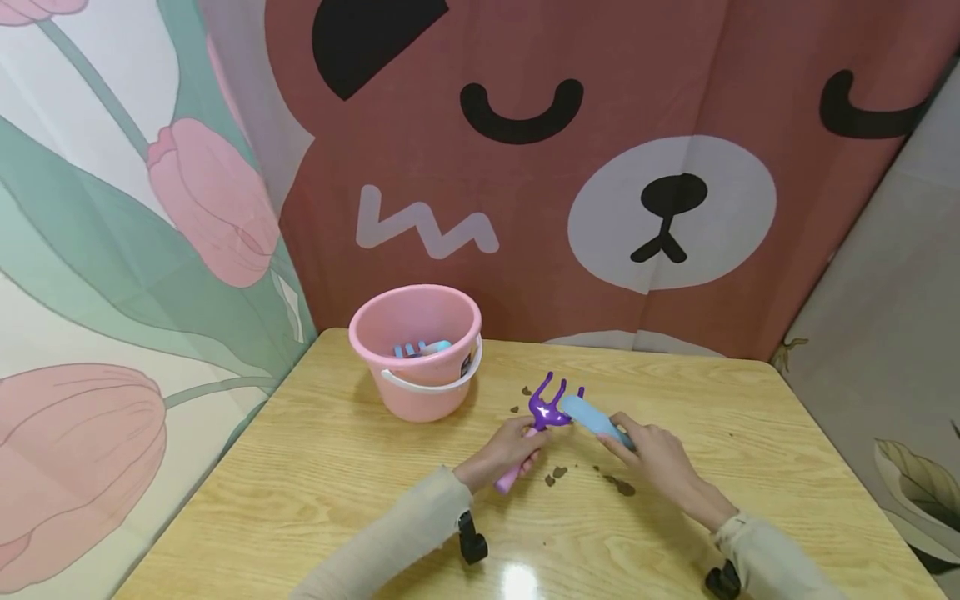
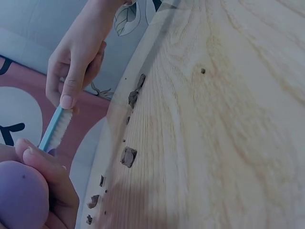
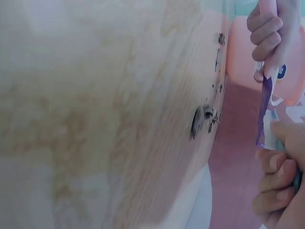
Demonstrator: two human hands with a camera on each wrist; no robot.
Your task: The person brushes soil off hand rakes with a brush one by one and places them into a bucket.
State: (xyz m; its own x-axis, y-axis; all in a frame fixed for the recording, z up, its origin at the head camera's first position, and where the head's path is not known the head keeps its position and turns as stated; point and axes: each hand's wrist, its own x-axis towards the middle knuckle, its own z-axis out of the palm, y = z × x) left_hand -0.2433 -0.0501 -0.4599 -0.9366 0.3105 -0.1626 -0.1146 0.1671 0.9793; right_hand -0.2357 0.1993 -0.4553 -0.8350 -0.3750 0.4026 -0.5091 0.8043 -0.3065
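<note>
My left hand (image 1: 506, 450) grips the pink handle of a small toy rake (image 1: 546, 412) with purple tines that point away from me. In my right hand (image 1: 660, 458) is a light blue brush (image 1: 592, 415), pinched between thumb and fingers. Its white bristles (image 2: 61, 126) show in the left wrist view. The brush's head lies against the purple part of the rake, just above the table. In the right wrist view the bristles (image 3: 269, 131) meet the purple rake head (image 3: 264, 107). Brown dirt clumps (image 1: 557, 475) lie on the table beneath both hands.
A pink bucket (image 1: 416, 404) with a white handle stands at the back left, with light blue items (image 1: 422, 348) inside. More dirt crumbs (image 1: 622, 485) are scattered on the wooden table (image 1: 337, 467). A bear-print curtain (image 1: 525, 275) hangs behind the table's far edge.
</note>
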